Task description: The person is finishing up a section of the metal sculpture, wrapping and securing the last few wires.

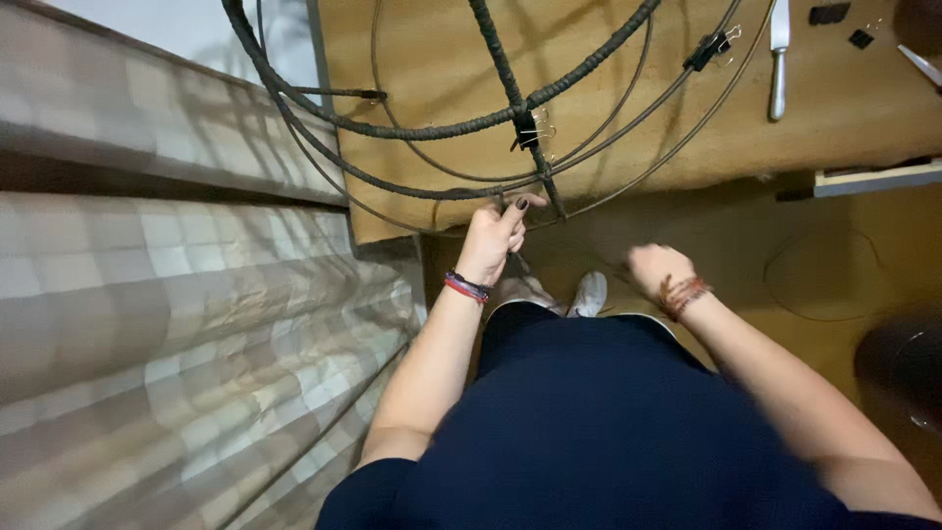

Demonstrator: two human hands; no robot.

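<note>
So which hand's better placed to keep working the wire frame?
Probably left: the left hand already pinches the wire frame at the table edge; the right hand is blurred, off it.

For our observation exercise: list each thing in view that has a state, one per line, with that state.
Wire hoop frame: lying on the wooden table, partly wrapped in dark cord, overhanging the near edge.
Binder clips: clamped on the frame.
Left hand: pinching the frame's lowest hoop.
Right hand: closed, blurred, off the frame.
Knife: lying flat, untouched.
</note>
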